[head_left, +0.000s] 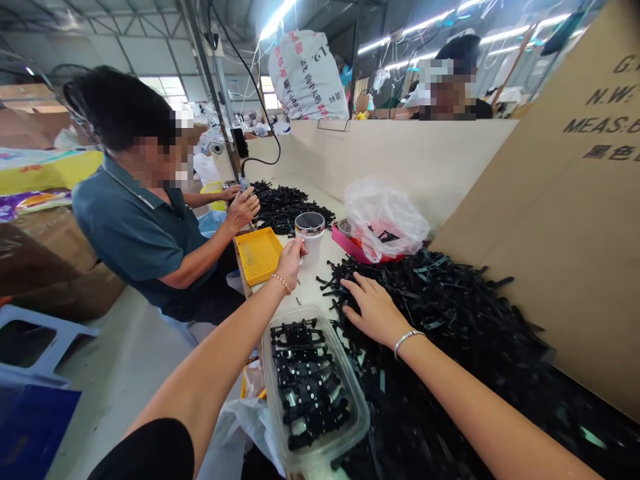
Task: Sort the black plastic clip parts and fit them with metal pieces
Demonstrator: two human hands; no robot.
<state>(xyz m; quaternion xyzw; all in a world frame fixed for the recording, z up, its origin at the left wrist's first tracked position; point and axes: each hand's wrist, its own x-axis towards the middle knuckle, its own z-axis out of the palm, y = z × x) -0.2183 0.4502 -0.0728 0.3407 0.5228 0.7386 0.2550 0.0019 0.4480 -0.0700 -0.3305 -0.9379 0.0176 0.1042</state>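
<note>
My left hand (289,263), with a beaded bracelet on the wrist, is at the lower side of a white cup (310,233) with a dark rim. Its fingers touch the cup, but I cannot tell whether they grip it. My right hand (374,310) rests with spread fingers on a large heap of black plastic parts (440,300). Just left of that hand, a clear plastic tub (313,387) holds black parts in neat rows. The heap hides the bench surface beneath it.
A co-worker (145,207) sits at the left, working with both hands beside a second black heap (285,208). Between us are a yellow mesh tray (259,255) and a plastic bag (385,220) over a pink container. A tall cardboard panel (540,187) stands at the right.
</note>
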